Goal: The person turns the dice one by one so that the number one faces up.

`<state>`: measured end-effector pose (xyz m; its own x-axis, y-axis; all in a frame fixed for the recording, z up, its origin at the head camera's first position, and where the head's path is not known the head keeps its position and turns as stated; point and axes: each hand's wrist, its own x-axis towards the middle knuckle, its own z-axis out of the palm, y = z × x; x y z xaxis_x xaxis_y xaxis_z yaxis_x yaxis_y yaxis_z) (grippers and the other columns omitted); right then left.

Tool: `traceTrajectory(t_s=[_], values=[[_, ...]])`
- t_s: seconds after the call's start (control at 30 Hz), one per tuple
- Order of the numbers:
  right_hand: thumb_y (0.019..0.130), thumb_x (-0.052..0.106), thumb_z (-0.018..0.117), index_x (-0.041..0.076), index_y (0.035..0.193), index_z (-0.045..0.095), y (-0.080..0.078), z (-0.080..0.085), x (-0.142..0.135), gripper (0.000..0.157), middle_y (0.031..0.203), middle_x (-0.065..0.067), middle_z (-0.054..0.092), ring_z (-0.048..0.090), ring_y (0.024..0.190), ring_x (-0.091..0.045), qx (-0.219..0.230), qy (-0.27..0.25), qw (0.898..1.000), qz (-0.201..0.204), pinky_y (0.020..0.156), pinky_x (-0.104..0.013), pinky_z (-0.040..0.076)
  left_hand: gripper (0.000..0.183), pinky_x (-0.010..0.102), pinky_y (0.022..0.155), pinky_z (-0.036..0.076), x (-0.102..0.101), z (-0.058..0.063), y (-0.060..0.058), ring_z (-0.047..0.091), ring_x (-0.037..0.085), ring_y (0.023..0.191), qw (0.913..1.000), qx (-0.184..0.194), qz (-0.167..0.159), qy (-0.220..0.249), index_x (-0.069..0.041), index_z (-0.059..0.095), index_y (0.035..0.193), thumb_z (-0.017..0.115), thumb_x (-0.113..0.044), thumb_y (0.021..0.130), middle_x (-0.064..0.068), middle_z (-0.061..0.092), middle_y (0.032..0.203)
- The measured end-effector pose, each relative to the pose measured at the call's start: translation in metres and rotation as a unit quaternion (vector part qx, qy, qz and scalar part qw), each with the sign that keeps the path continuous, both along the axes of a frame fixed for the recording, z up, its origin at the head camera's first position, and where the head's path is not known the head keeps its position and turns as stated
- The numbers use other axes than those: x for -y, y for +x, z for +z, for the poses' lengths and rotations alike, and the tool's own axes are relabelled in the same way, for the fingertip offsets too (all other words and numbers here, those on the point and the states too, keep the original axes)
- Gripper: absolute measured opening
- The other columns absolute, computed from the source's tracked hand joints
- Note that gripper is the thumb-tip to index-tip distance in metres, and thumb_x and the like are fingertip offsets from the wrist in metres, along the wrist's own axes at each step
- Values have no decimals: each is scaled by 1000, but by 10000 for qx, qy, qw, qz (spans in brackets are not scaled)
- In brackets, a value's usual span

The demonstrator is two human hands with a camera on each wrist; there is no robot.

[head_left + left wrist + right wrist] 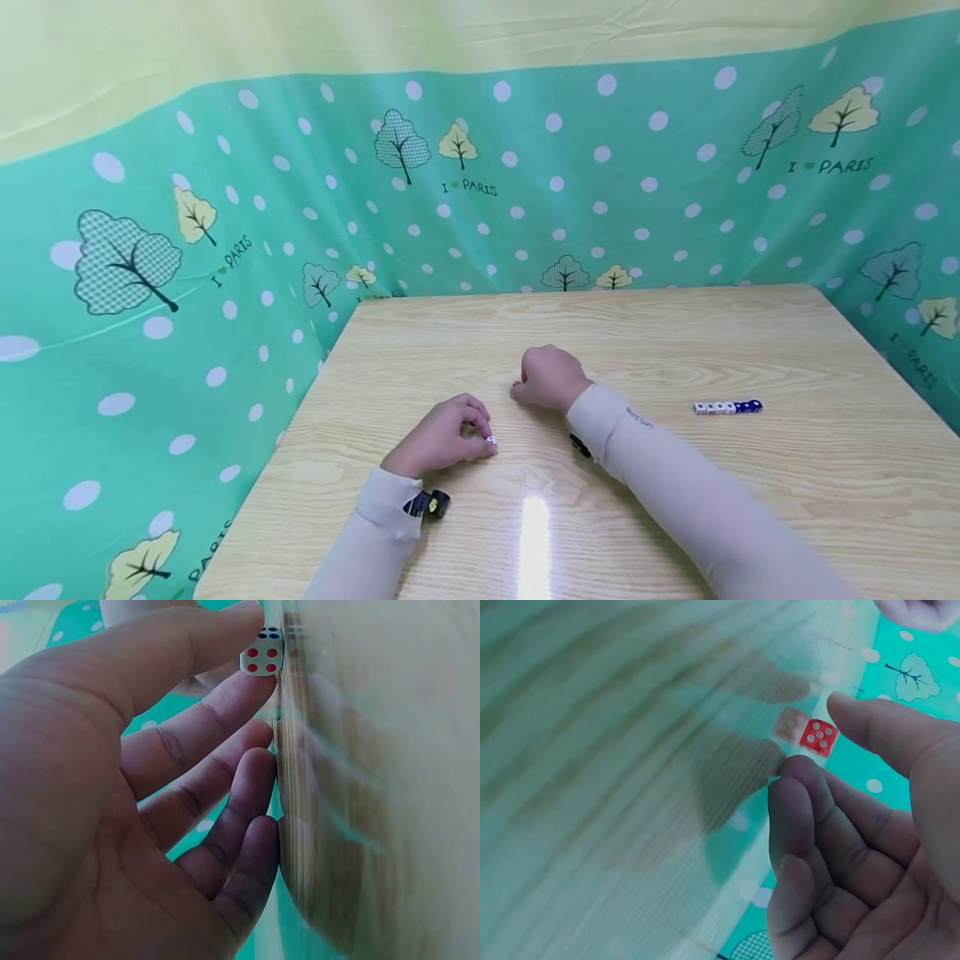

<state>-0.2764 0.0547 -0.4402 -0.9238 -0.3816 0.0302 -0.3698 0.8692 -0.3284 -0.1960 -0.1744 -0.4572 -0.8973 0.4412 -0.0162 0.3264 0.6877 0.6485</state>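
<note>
My left hand (446,433) pinches a white die (262,660) between thumb and index finger, low over the wooden table. Red pips show on one face of it and blue pips on another. Farther forward and to the right, my right hand (551,379) holds its thumb and curled fingers about a red die (819,737) with white pips. That die sits at the tabletop, its reflection beside it. In the head view only a sliver of the red die (517,384) shows beside the fingertips.
To the right on the wooden table (637,333) lies a straight row of white dice (715,407) and blue dice (748,407), end to end. A green dotted curtain (517,208) hangs behind the table's far edge and along its sides.
</note>
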Motion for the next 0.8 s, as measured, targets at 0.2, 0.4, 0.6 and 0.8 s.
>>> traceTrajectory(t_s=[0.2,0.4,0.6,0.8], values=[[88,23,75,19,64,65,-4,-1,5,26,61,5,62,52,55,-13,-39,88,9999,37,50,-30,44,15,38,98,49,1,-1,0,58,12,107,10000,-2,-18,6,-28,73,81,87,-30,85,-11,61,114],[86,17,76,18,73,70,3,1,-4,15,71,5,66,58,62,-13,98,-111,9998,92,56,-29,47,15,38,98,48,0,0,-1,58,13,107,10000,-28,-5,7,-28,73,80,87,-30,85,-11,61,114],[86,15,74,18,69,68,20,0,-25,19,64,7,60,50,56,-11,126,-77,9995,285,53,-27,42,16,39,98,48,0,-2,-1,58,13,108,10000,-37,33,-22,-28,72,79,87,-29,85,-11,61,114],[87,15,73,21,68,67,48,-3,-53,21,60,10,54,44,54,-8,114,-146,9990,407,55,-26,40,16,40,100,48,0,-3,-1,57,15,110,9999,48,65,-74,-27,72,80,87,-28,86,-9,61,117]])
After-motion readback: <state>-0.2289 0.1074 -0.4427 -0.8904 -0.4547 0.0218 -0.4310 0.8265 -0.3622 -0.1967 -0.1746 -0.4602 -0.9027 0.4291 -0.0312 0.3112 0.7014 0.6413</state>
